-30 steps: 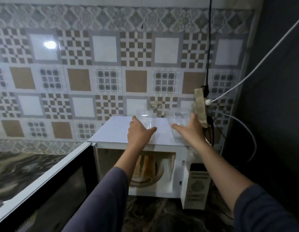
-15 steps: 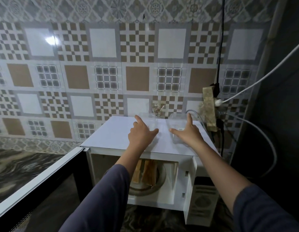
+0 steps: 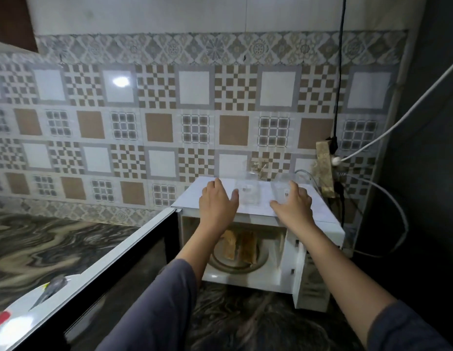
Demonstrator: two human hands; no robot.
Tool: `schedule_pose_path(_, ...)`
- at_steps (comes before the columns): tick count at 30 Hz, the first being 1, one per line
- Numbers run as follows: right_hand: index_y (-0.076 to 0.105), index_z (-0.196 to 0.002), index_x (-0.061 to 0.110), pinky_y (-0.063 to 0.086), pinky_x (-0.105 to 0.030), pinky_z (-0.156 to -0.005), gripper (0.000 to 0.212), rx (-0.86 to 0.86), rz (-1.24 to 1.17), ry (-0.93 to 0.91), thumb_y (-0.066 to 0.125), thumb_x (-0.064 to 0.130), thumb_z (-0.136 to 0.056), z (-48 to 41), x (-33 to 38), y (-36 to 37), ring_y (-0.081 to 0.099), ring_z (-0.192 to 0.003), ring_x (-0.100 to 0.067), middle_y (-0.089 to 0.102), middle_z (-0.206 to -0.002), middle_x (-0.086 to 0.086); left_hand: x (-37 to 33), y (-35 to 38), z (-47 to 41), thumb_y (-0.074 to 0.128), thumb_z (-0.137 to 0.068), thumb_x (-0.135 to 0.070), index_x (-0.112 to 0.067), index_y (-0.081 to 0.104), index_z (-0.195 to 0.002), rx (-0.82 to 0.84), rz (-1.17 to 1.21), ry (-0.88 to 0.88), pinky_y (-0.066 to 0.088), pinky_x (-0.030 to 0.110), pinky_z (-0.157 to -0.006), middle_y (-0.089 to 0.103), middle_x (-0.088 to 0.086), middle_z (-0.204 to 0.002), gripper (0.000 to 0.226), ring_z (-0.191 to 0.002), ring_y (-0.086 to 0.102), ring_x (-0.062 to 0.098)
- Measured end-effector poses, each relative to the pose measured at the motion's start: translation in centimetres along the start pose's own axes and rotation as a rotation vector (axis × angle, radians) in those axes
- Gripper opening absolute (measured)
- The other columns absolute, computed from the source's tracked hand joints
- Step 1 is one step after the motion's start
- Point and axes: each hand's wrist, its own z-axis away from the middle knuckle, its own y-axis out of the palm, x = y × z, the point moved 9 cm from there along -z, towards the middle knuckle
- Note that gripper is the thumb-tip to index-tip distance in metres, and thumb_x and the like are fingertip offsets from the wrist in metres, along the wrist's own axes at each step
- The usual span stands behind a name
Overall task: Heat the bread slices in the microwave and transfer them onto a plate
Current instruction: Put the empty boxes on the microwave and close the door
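Note:
The white microwave (image 3: 319, 224) stands on the counter with its door (image 3: 124, 254) swung open to the left. Inside, browned bread slices (image 3: 241, 245) lean together on the round turntable. Two clear glasses stand on the microwave's top: one (image 3: 248, 191) just right of my left hand (image 3: 216, 205), the other (image 3: 283, 186) partly behind my right hand (image 3: 293, 205). Both hands hover over the top with fingers spread and straight, holding nothing. A white plate (image 3: 20, 315) with a bird print shows at the lower left, past the door.
A dark marbled counter (image 3: 43, 247) runs left of and below the microwave. The patterned tile wall (image 3: 159, 127) stands behind. Black and white cables (image 3: 387, 133) and a plug hang at the right beside a dark wall.
My hands have let go of the two glasses, which now stand on the microwave's top, and drawn slightly back. The view has tilted up and pulled back.

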Motion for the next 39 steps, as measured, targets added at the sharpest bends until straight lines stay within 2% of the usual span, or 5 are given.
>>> schedule_pose_path(11, 0.048, -0.127, 0.011, 0.036, -0.029, -0.092, 0.041, 0.175, -0.22, -0.21, 0.055, 0.026, -0.09, 18.6, 12.3, 7.3, 0.044, -0.121, -0.025, 0.043, -0.133, -0.011, 9.5, -18.6, 13.6, 0.046, -0.094, -0.028, -0.009, 0.052, -0.126, -0.198, 0.197, 0.02, 0.032, 0.027, -0.1, 0.053, 0.007, -0.131, 0.037, -0.124, 0.045, 0.02)
schedule_pose_path(17, 0.058, -0.117, 0.01, 0.032, -0.023, -0.096, 0.029, 0.225, -0.342, -0.424, 0.053, 0.02, -0.091, 26.4, 20.5, 11.5, 0.047, -0.119, -0.021, 0.053, -0.124, -0.007, 21.2, -24.8, 20.3, 0.045, -0.094, -0.019, -0.009, 0.064, -0.101, -0.435, 0.455, -0.24, 0.041, 0.02, -0.08, 0.066, 0.004, -0.096, 0.022, -0.097, 0.058, 0.021)
schedule_pose_path(20, 0.059, -0.119, 0.011, 0.027, -0.018, -0.095, 0.029, 0.298, -0.358, -0.551, 0.052, 0.018, -0.092, 29.3, 24.0, 13.9, 0.045, -0.122, -0.019, 0.053, -0.127, -0.006, 26.9, -22.6, 22.9, 0.041, -0.096, -0.02, -0.01, 0.062, -0.101, -0.37, 0.634, -0.464, 0.043, 0.026, -0.08, 0.064, 0.001, -0.093, 0.024, -0.093, 0.055, 0.017)
schedule_pose_path(24, 0.063, -0.115, 0.012, 0.034, -0.025, -0.098, 0.028, 0.379, -0.255, -0.643, 0.051, 0.017, -0.091, 31.0, 25.6, 17.6, 0.049, -0.119, -0.02, 0.057, -0.123, -0.007, 29.4, -16.3, 24.4, 0.042, -0.094, -0.034, -0.016, 0.064, -0.1, -0.055, 0.777, -0.594, 0.041, 0.035, -0.086, 0.063, 0.002, -0.106, 0.028, -0.101, 0.055, 0.018)
schedule_pose_path(39, 0.067, -0.103, 0.003, 0.039, -0.014, -0.102, 0.022, 0.022, -0.395, -0.654, 0.067, 0.013, -0.083, 28.7, 9.2, 5.7, 0.053, -0.115, -0.005, 0.061, -0.113, 0.002, 15.8, -3.4, 26.8, 0.055, -0.092, -0.019, -0.013, 0.071, -0.082, 0.126, 1.119, -0.282, 0.048, 0.023, -0.064, 0.066, -0.001, -0.071, 0.02, -0.069, 0.058, 0.011)
